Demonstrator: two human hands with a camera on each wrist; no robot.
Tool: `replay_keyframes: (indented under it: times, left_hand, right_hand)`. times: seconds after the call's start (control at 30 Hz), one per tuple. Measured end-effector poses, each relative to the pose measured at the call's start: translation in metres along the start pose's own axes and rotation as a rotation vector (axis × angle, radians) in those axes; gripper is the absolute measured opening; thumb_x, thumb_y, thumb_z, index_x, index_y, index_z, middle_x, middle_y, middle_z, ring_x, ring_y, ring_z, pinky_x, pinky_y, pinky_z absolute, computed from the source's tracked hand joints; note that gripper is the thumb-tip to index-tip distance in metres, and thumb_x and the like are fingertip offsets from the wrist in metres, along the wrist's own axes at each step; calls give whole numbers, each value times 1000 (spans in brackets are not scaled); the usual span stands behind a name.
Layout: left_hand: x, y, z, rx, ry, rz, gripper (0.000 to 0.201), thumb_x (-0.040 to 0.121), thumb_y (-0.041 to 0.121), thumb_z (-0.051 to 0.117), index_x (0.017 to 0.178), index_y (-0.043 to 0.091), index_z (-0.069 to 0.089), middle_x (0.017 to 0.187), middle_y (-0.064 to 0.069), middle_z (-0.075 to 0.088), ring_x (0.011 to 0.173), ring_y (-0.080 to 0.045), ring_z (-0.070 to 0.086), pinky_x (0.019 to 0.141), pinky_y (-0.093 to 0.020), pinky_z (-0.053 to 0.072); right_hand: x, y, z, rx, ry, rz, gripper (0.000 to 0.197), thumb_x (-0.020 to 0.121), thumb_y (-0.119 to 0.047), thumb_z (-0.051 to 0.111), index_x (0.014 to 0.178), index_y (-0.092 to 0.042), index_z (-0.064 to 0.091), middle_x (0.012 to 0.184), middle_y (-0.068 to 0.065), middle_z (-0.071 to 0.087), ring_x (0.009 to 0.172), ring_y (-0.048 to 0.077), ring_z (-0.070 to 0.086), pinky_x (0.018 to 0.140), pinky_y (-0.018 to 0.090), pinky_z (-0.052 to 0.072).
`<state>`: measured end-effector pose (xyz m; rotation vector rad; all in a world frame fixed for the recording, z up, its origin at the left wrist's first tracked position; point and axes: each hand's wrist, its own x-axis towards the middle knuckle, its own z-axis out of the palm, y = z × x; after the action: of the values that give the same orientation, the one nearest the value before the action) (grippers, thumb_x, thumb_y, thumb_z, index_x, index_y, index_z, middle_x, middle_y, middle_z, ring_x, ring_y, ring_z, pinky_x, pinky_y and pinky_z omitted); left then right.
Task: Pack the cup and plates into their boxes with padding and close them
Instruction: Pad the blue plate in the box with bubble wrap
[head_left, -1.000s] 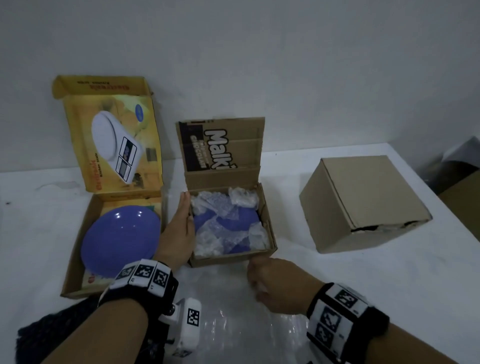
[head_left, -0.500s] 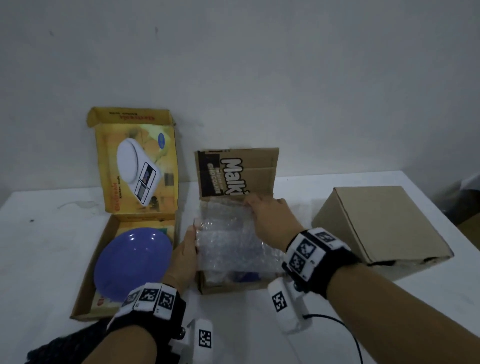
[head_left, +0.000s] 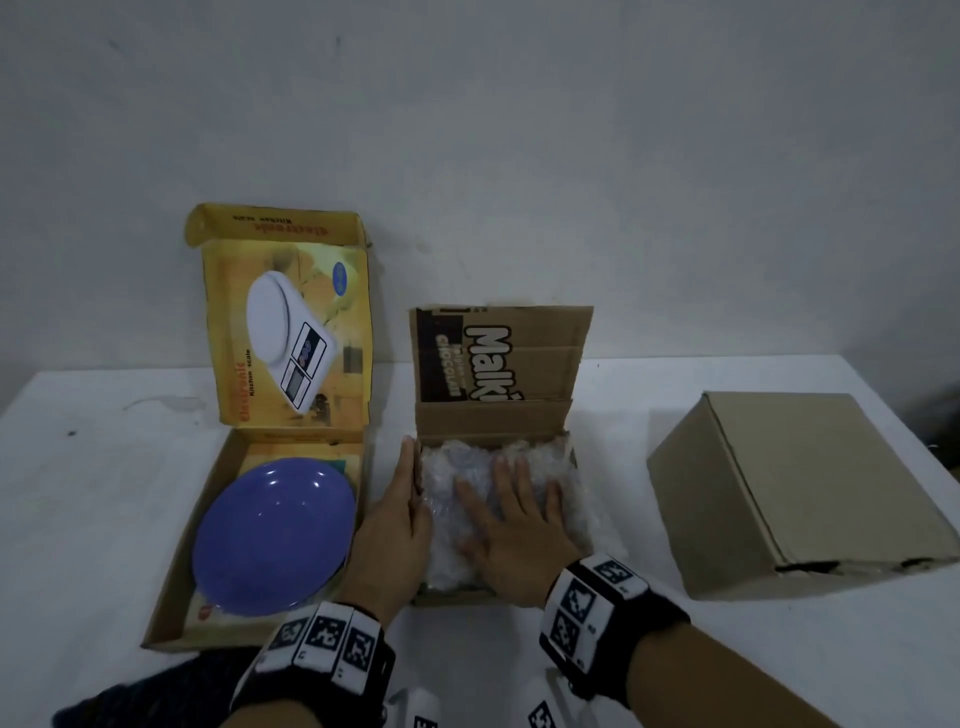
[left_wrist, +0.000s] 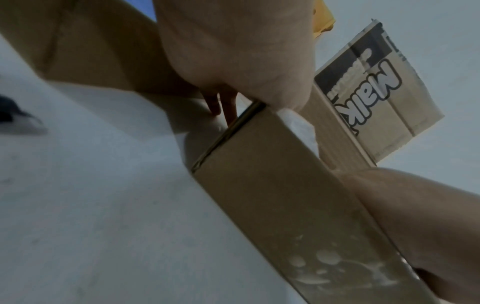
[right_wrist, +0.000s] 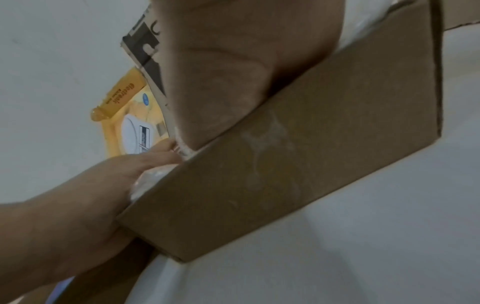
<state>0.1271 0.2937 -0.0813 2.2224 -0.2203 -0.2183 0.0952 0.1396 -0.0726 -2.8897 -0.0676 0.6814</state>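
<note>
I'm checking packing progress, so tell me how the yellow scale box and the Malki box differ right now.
The yellow scale box shows a bare purple plate, no padding on top; the Malki box is filled to the top with bubble wrap.
No hand touches the yellow scale box; the left hand rests against the Malki box's side and the right hand presses the bubble wrap.
Both lids stand open.

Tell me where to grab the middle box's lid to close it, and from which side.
Grip the lid at its free top edge, reaching from the front over the bubble wrap. It stands upright, hinged at the box's rear wall, so that edge swings down forward.
</note>
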Motion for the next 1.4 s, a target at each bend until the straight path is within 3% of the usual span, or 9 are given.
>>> replay_keyframes:
  times: [0.07,0.17,0.27,0.37,0.5,0.7,0.8,1.03,1.4]
  left_hand:
    - [1,3,-2,35,-3,47,74,95,12,44,146,44,0,104,-12,65,45,-8,48,39,-14,38]
    - [5,0,2,204,-46,149,69,94,9,44,140,51,13,160,7,2,84,-10,63,56,-20,51]
    - [9,-3,6,282,-66,109,60,94,11,42,144,40,25,158,13,-13,118,-23,54,77,-35,55]
    - [11,-4,8,336,-98,56,60,95,15,36,146,41,16,159,6,-9,121,-27,51,81,-41,54]
    - [13,-6,9,391,-143,15,66,93,11,36,148,38,9,159,5,-11,110,-26,56,76,-41,54]
    - [18,-7,10,443,-191,-20,70,92,6,35,149,34,6,158,5,-16,118,-29,50,86,-42,50]
    - [18,-8,11,448,-195,-27,69,93,7,34,150,32,4,157,6,-17,125,-28,45,92,-42,48]
    - [17,-10,13,461,-170,4,75,90,6,37,150,31,0,158,3,-17,127,-27,43,95,-39,48]
    - [22,-22,18,419,-155,76,74,90,10,41,150,29,1,158,1,-15,140,-25,26,101,-41,44]
  right_hand:
    - [4,-1,-1,28,-56,9,63,95,-57,20,147,-39,-12,152,6,-34,137,27,-35,109,54,-20]
    - [2,-3,-8,116,-27,-14,66,96,-51,32,148,-38,-6,155,5,-28,140,26,-30,110,53,-17]
    - [-8,-4,-16,268,219,-40,61,92,-34,46,147,-30,20,159,8,-3,146,29,-6,118,47,0]
    - [-19,-7,-17,397,504,80,58,83,-31,40,139,-19,36,154,14,19,143,31,14,119,41,14]
    - [-13,-7,-13,732,315,266,78,74,-33,44,145,-11,19,149,15,29,137,30,27,113,43,28]
    - [9,0,-37,1086,213,456,56,96,-22,46,143,-11,18,134,13,45,121,23,47,101,28,34]
    - [16,5,-46,886,128,404,28,88,-19,54,109,-17,35,103,7,49,99,18,53,89,22,42]
    - [-41,18,-73,52,348,370,38,85,-13,47,123,-18,47,117,11,42,108,29,44,86,35,42]
    - [-35,-4,-41,-67,164,195,29,93,0,39,122,-5,43,123,15,54,110,26,55,87,31,48]
